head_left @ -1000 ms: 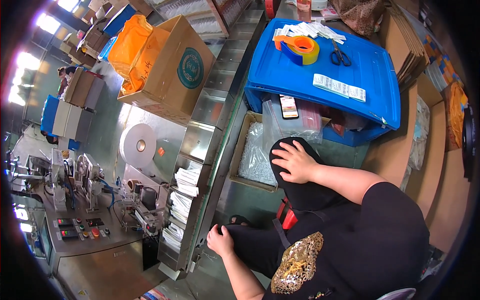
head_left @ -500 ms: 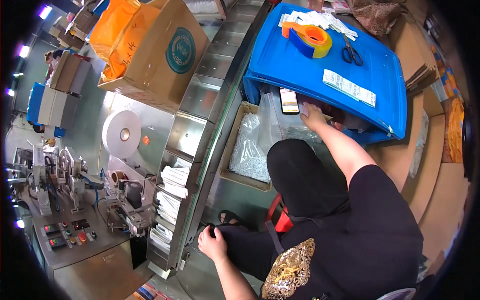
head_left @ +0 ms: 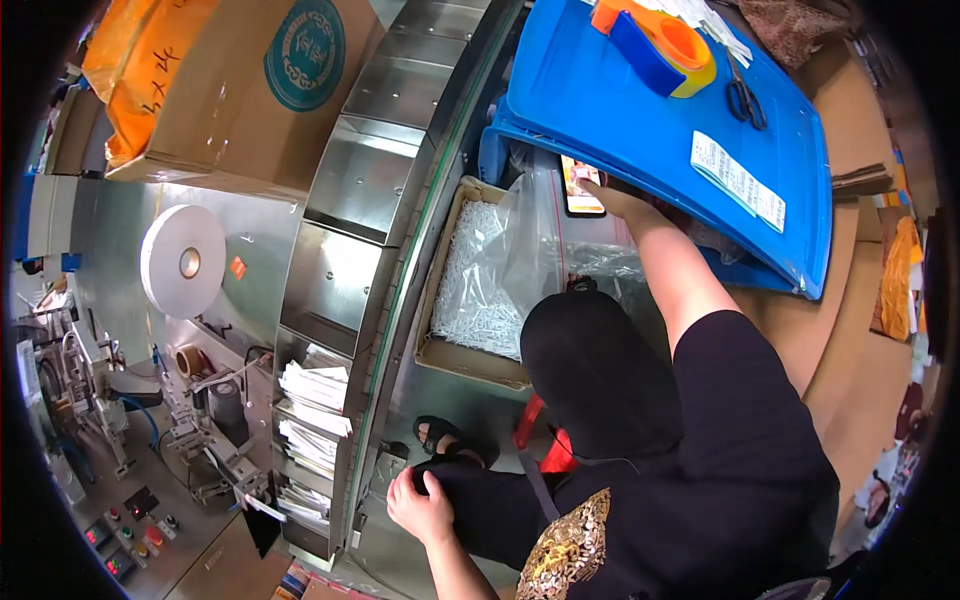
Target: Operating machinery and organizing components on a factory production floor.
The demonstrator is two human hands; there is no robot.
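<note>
My right hand [head_left: 615, 201] reaches under the raised edge of a blue plastic lid [head_left: 585, 105]. One digit is stretched out onto the lit screen of a smartphone [head_left: 580, 174], which lies on clear plastic bags [head_left: 540, 225]. Its other fingers are partly hidden. My left hand [head_left: 420, 508] rests on my knee, fingers apart, holding nothing. On top of the lid are an orange, blue and yellow tape dispenser [head_left: 660, 48], black scissors [head_left: 744, 102] and a strip of printed labels [head_left: 738, 181].
A carton of white shredded paper [head_left: 468, 262] sits beside my knee. Metal trays [head_left: 335, 275] run along the left, some with white paper packets [head_left: 315, 390]. Beyond stand a machine [head_left: 150, 430], a white roll [head_left: 165, 262] and a large cardboard box [head_left: 235, 110]. Cardboard sheets [head_left: 855, 360] lean at right.
My right hand has moved from beside the smartphone onto its screen. The whole view has shifted, bringing the left-hand box and trays closer. My left hand stays on the knee.
</note>
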